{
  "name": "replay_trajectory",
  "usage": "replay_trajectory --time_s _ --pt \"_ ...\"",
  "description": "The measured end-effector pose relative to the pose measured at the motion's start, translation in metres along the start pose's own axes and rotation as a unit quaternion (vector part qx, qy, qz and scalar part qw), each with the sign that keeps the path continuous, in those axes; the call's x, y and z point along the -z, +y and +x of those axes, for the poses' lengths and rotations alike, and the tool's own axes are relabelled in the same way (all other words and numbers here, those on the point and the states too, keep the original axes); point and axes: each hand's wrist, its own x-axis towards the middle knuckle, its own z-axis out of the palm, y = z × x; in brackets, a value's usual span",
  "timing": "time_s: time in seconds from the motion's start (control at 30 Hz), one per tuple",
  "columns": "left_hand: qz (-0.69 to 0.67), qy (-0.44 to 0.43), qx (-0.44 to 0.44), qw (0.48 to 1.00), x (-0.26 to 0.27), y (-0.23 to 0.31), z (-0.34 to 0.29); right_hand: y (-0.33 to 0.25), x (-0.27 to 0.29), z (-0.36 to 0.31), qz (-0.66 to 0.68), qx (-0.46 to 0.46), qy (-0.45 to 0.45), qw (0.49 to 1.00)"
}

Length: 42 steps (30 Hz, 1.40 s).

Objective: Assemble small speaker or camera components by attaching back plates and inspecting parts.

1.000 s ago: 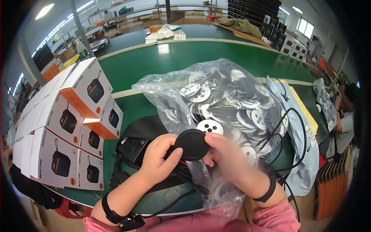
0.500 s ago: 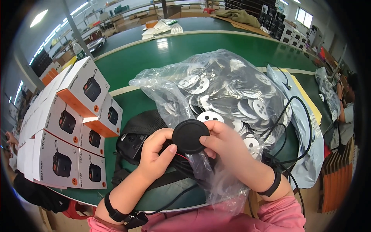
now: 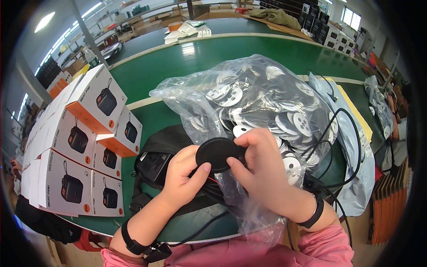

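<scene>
Between both hands is a round black disc (image 3: pixel 218 155) with a flat face, tilted slightly. My left hand (image 3: pixel 183 172) grips its left edge, thumb at the near rim. On the other side my right hand (image 3: pixel 262 167) pinches the right edge, thumb on the face and fingers behind. Just beyond lies a clear plastic bag (image 3: pixel 178 91) full of white round discs (image 3: pixel 302 124) with dark holes. Under the hands a black mesh-and-strap bag (image 3: pixel 167 142) lies on the green table, with a black boxy device (image 3: pixel 151 167) beside my left hand.
White-and-orange product boxes (image 3: pixel 71 187) are stacked at the left. Black cables (image 3: pixel 356 147) loop over a grey plastic mailer (image 3: pixel 351 178) at the right. A long green table (image 3: pixel 147 66) runs across, papers (image 3: pixel 189 31) farther back. Another person's arm (image 3: pixel 393 115) shows at far right.
The black disc has tilted, so its face looks flatter. My right hand has shifted over its far right edge, while my left hand stays nearly in place.
</scene>
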Motion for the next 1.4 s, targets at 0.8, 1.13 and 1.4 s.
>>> replay_trajectory --time_s 0.8,1.13,1.4 --pt "0.123 -0.026 -0.079 0.989 -0.0032 -0.0016 -0.0017 0.0023 0.0015 -0.0037 0.019 -0.095 -0.102 0.99" --pt "0.17 -0.022 -0.1 0.98 -0.0064 -0.0013 -0.0021 0.0022 0.0016 -0.0027 0.004 -0.1 -0.113 0.989" --pt "0.182 -0.027 -0.107 0.977 -0.008 0.0002 -0.0023 0.0039 0.0015 -0.0038 0.003 -0.088 -0.107 0.99"
